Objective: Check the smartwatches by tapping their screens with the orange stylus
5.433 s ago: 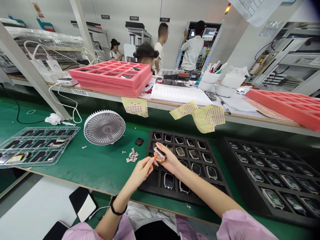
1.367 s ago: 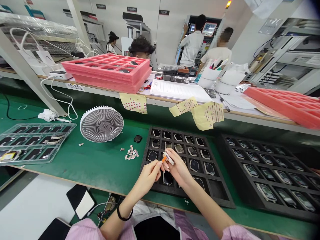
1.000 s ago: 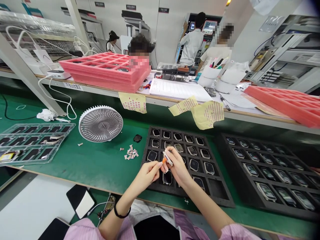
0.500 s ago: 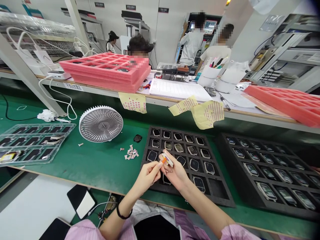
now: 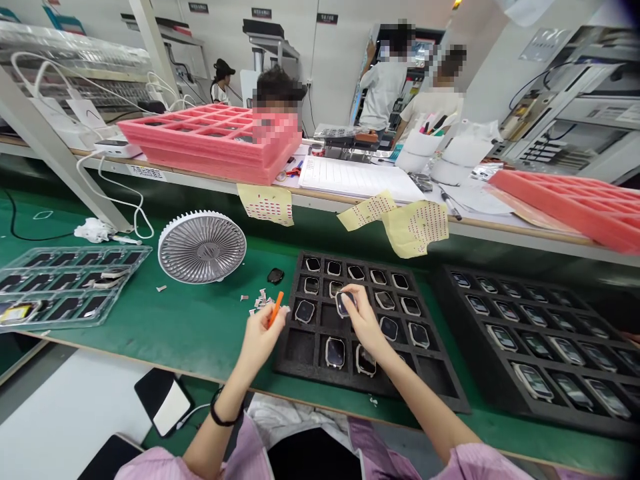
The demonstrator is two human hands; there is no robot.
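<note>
An orange tool (image 5: 276,309) is pinched in my left hand (image 5: 261,337), along with a small pale piece at the fingertips. Just beyond that hand lies a pile of small white-and-brown pieces (image 5: 261,300) on the green mat. My right hand (image 5: 364,320) grips a watch (image 5: 344,304) by its edges, dark face up, over the black foam tray (image 5: 300,347). Several other watches sit in this tray's compartments, among them one (image 5: 335,352) near the front. The compartment left of the held watch has nothing in it.
A round fan (image 5: 203,248) and a clear tray of dark parts (image 5: 65,287) stand on the left. Another foam tray of watches (image 5: 543,340) is at the right. Pink foam trays (image 5: 210,153) rest on the shelf. Several people are in the background.
My hands have moved apart. My left hand went left with the orange tool, toward the small pieces. The watch in my right hand has turned face up and shifted slightly right and up.
</note>
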